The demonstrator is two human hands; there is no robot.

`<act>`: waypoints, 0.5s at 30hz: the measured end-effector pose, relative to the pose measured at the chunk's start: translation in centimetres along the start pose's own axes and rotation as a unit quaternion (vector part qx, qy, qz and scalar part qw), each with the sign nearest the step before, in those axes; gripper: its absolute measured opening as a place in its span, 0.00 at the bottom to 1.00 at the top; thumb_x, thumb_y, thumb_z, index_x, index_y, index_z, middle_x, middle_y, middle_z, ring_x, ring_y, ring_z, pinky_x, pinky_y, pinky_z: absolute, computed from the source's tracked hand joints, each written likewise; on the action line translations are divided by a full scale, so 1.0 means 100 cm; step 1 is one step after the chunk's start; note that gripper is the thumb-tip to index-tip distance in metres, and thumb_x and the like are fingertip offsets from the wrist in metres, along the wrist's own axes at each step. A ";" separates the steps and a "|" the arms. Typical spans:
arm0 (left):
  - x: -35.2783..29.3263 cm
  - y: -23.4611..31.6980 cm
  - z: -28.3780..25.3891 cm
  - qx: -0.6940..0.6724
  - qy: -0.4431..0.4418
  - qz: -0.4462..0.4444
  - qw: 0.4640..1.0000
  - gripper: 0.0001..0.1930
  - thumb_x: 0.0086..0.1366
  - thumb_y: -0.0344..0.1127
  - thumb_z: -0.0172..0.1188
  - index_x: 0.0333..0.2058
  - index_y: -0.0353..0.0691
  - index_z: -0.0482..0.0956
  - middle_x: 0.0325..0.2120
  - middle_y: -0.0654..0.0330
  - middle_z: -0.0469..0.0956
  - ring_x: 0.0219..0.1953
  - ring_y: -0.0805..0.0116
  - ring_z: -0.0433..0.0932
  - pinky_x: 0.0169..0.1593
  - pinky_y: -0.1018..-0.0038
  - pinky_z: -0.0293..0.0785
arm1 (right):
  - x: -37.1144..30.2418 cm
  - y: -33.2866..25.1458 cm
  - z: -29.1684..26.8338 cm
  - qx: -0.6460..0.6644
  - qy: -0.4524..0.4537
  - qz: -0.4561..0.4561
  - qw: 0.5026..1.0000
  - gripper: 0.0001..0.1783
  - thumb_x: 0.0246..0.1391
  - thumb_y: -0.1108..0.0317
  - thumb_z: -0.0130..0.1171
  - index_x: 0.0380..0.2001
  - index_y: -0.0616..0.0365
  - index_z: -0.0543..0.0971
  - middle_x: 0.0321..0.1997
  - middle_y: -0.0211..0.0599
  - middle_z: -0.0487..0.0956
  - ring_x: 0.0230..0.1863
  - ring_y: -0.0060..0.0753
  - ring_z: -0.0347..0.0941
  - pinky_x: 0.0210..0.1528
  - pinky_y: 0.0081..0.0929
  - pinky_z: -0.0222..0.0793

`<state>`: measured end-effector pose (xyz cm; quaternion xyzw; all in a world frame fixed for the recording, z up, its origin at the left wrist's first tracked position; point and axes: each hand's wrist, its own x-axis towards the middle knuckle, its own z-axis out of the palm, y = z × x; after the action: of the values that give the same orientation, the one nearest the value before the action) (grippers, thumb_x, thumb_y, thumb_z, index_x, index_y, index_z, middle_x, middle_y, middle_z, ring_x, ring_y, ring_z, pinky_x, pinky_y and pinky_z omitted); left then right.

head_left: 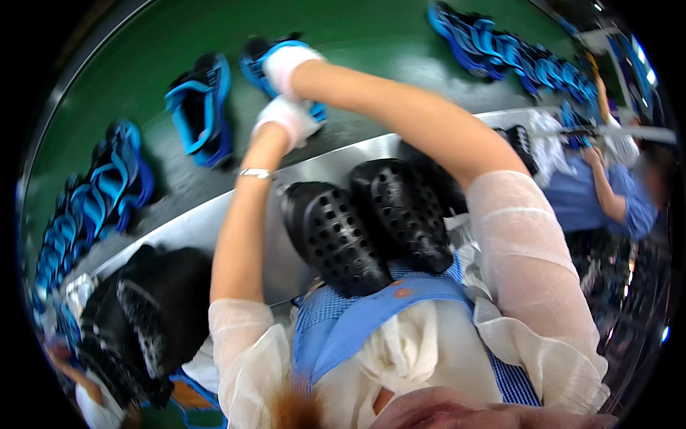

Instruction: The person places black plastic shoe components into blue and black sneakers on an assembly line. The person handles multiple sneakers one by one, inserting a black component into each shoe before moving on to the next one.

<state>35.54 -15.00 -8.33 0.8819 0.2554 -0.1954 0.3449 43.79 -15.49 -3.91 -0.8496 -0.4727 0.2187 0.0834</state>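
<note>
A black shoe with bright blue trim (pixel 251 63) is on the green work surface, in both of my hands. My right hand (pixel 289 68), in a white glove, covers its upper side and grips it. My left hand (pixel 287 121), gloved too, holds the end nearer to me, where a strip of blue shows past the fingers. Both hands are a little blurred, and most of the fingertips are hidden. Just left of them stands a matching shoe (pixel 196 118), its opening facing up, touched by neither hand.
Rows of similar shoes run along the green surface (pixel 343 32) at left (pixel 100 186) and far right (pixel 493 46). Black perforated shoe-shaped forms (pixel 336 236) lie along the metal edge (pixel 275 236) before me, with more black pieces (pixel 153 307) at left. A co-worker in blue (pixel 589 189) is at right.
</note>
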 end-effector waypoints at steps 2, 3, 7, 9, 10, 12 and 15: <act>0.009 -0.017 0.003 0.062 0.017 0.053 0.997 0.30 0.55 0.54 0.59 0.51 0.40 0.71 0.32 0.53 0.81 0.33 0.61 0.81 0.43 0.70 0.74 | 0.011 -0.005 0.014 -0.021 0.020 -0.004 1.000 0.15 0.41 0.72 0.60 0.37 0.56 0.80 0.42 0.45 0.80 0.42 0.47 0.77 0.42 0.37 0.75; 0.006 -0.002 -0.005 0.031 -0.034 0.012 0.999 0.32 0.55 0.54 0.59 0.54 0.40 0.69 0.42 0.52 0.78 0.46 0.58 0.76 0.52 0.70 0.69 | 0.018 0.002 0.018 -0.033 0.041 0.005 0.999 0.15 0.40 0.72 0.61 0.37 0.56 0.81 0.41 0.44 0.80 0.41 0.47 0.78 0.42 0.37 0.76; 0.007 0.000 -0.005 0.117 0.021 0.019 0.993 0.30 0.56 0.54 0.55 0.53 0.41 0.69 0.45 0.50 0.76 0.45 0.56 0.76 0.48 0.69 0.71 | 0.032 0.012 0.024 -0.125 -0.008 -0.053 0.991 0.16 0.37 0.71 0.63 0.36 0.54 0.82 0.38 0.38 0.81 0.40 0.39 0.79 0.39 0.32 0.76; 0.010 -0.005 0.001 0.125 0.073 0.065 0.987 0.31 0.55 0.55 0.56 0.51 0.39 0.71 0.41 0.50 0.78 0.43 0.56 0.77 0.48 0.70 0.71 | 0.029 0.016 0.025 -0.120 0.006 -0.046 0.992 0.16 0.37 0.70 0.62 0.35 0.53 0.82 0.37 0.37 0.82 0.39 0.38 0.79 0.38 0.33 0.76; 0.011 -0.002 0.001 0.139 0.050 0.042 0.988 0.30 0.54 0.55 0.57 0.49 0.38 0.72 0.39 0.49 0.78 0.42 0.55 0.77 0.47 0.69 0.71 | 0.027 0.019 0.024 -0.135 -0.002 -0.067 0.989 0.15 0.38 0.69 0.61 0.35 0.52 0.83 0.36 0.37 0.82 0.38 0.38 0.79 0.37 0.33 0.76; 0.009 -0.006 0.004 0.153 0.038 0.036 0.987 0.26 0.52 0.53 0.60 0.42 0.36 0.76 0.33 0.48 0.79 0.39 0.52 0.77 0.45 0.67 0.71 | 0.013 0.019 0.016 -0.145 -0.026 -0.103 0.984 0.14 0.39 0.66 0.59 0.34 0.52 0.83 0.35 0.37 0.81 0.37 0.38 0.79 0.37 0.33 0.74; 0.004 -0.013 0.006 0.070 0.048 0.040 0.996 0.24 0.51 0.52 0.62 0.38 0.36 0.78 0.31 0.47 0.79 0.36 0.50 0.77 0.43 0.65 0.72 | -0.014 0.023 -0.008 -0.068 -0.065 -0.095 0.991 0.14 0.41 0.62 0.57 0.33 0.53 0.82 0.34 0.38 0.81 0.38 0.39 0.78 0.40 0.32 0.73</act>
<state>35.03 -14.43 -9.61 0.9217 0.2221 -0.1562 0.2770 45.23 -17.83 -3.61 -0.7885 -0.5694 0.2319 0.0145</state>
